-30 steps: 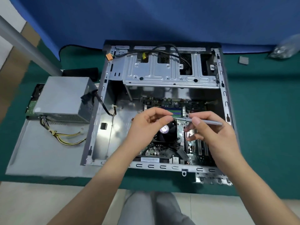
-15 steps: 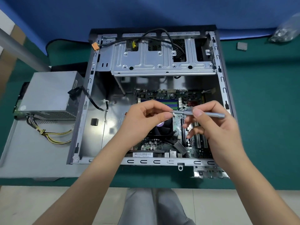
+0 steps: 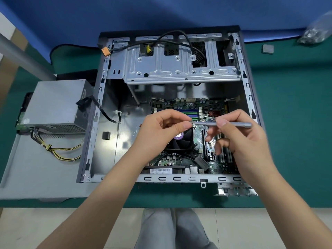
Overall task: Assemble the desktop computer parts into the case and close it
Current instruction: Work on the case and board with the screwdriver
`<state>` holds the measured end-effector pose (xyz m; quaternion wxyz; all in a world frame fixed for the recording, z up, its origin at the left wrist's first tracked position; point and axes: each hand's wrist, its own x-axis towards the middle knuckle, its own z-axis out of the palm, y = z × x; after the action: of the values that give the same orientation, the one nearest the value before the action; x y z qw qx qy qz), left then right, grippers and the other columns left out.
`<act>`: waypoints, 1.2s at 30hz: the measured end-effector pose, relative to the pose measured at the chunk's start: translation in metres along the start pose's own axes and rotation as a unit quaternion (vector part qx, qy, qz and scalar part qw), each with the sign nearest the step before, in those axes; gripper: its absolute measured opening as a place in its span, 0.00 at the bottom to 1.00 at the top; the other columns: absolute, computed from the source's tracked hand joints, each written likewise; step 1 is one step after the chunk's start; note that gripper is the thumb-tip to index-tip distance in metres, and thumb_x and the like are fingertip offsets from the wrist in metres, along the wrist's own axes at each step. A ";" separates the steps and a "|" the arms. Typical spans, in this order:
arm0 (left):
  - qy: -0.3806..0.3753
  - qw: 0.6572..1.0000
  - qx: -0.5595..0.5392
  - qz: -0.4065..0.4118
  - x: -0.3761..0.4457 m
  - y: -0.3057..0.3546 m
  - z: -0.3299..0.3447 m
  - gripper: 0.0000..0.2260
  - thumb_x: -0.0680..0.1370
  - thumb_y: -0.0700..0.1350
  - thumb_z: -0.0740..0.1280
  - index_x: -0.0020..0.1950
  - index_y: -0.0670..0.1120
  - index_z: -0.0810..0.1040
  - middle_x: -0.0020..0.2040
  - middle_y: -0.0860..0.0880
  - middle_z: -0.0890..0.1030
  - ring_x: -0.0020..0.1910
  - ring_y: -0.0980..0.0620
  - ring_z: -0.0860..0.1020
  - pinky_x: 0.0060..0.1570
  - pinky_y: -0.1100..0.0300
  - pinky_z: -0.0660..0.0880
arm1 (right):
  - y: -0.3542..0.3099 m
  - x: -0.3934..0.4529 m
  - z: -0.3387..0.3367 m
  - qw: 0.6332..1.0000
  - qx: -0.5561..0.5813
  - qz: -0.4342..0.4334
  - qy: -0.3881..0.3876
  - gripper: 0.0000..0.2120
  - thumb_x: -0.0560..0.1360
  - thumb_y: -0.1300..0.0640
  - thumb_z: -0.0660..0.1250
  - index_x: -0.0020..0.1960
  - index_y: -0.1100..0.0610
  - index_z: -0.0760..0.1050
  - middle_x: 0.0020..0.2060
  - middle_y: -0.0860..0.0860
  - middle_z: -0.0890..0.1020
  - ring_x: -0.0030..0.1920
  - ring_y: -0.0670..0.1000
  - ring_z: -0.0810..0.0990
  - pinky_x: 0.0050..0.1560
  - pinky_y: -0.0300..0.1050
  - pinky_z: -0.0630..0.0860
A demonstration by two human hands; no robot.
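Observation:
The open grey computer case (image 3: 100, 105) lies flat on the green table, with a motherboard (image 3: 188, 105) and a black CPU fan (image 3: 183, 141) inside. My right hand (image 3: 239, 139) holds a slim grey screwdriver (image 3: 231, 124) level above the board, its tip pointing left. My left hand (image 3: 161, 133) pinches a small screw (image 3: 193, 124) at that tip with thumb and forefinger. Both hands hover over the fan and the slots.
A grey power supply (image 3: 53, 105) with yellow and black wires (image 3: 59, 151) sits on the case's side panel (image 3: 36, 177) at the left. The drive cage (image 3: 179, 65) and black cables span the case's far end. A clear bag (image 3: 316, 31) and a small grey block (image 3: 268, 49) lie far right.
The view shifted slightly. Both hands stayed together over the motherboard, the left fingertips still at the screwdriver's tip.

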<state>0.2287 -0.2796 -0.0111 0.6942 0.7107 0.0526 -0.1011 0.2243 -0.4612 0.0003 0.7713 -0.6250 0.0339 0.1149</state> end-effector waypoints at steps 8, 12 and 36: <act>0.020 1.000 0.020 0.011 0.000 -0.001 -0.001 0.11 0.71 0.40 0.74 0.38 0.57 0.83 0.38 0.56 0.84 0.39 0.60 0.80 0.40 0.71 0.74 | -0.002 0.000 0.002 0.999 -0.030 -0.002 0.028 0.08 0.72 0.54 0.68 0.41 0.58 0.73 0.31 0.53 0.82 0.27 0.48 0.77 0.22 0.36 0.67; 0.041 0.998 0.053 0.006 0.001 -0.003 -0.001 0.10 0.71 0.40 0.74 0.38 0.57 0.83 0.37 0.56 0.83 0.38 0.58 0.79 0.40 0.69 0.74 | 0.000 -0.001 0.000 0.999 -0.052 0.009 0.011 0.02 0.73 0.59 0.68 0.43 0.58 0.76 0.31 0.51 0.81 0.27 0.47 0.75 0.23 0.35 0.66; -0.032 0.918 0.382 0.103 0.015 -0.014 -0.004 0.06 0.76 0.49 0.69 0.51 0.56 0.82 0.54 0.57 0.76 0.57 0.55 0.70 0.60 0.59 0.66 | -0.003 0.002 -0.009 0.993 0.110 -0.019 0.037 0.05 0.74 0.57 0.66 0.44 0.58 0.73 0.32 0.53 0.82 0.27 0.48 0.77 0.22 0.34 0.65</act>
<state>0.2408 -0.2758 -0.0278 0.3782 0.9194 -0.0863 -0.0641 0.2274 -0.4703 0.0007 0.8355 -0.5410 0.0635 0.0729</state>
